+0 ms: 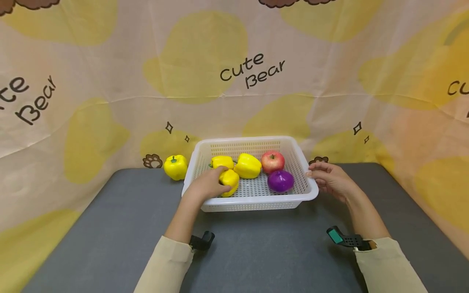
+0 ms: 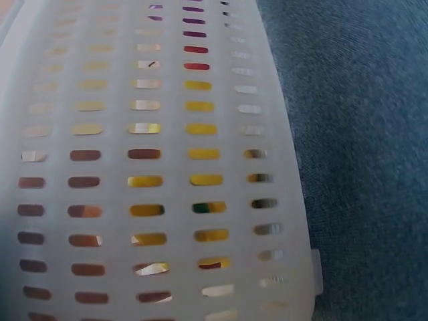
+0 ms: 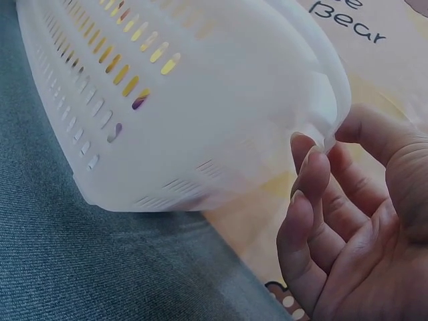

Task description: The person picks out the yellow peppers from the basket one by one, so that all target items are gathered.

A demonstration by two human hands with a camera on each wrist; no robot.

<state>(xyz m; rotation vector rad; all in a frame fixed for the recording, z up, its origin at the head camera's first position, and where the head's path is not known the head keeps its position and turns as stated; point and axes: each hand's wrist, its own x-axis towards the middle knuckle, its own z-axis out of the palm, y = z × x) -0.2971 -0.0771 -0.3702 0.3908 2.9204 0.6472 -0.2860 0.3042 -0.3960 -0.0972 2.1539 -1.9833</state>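
A white slotted plastic basket [image 1: 253,200] stands on the table. My left hand [image 1: 206,185] reaches over its left front corner and grips a yellow bell pepper [image 1: 231,178] inside, thumb and fingers on either side. Behind that lie two more yellow bell peppers, one at the left [image 1: 221,162] and one nearer the middle [image 1: 248,166]. A red apple [image 1: 272,161] and a purple onion [image 1: 280,181] sit in the right part. My right hand [image 3: 361,214] pinches the basket's right rim, thumb on top and fingertips underneath. In the left wrist view the basket wall [image 2: 221,147] hides most of the inside.
Left of the basket, another yellow bell pepper [image 1: 176,167] stands on the dark grey table [image 1: 256,252]. A printed cloth [image 1: 205,57] hangs close behind the basket and along both sides. Both wrists wear black straps with mounts.
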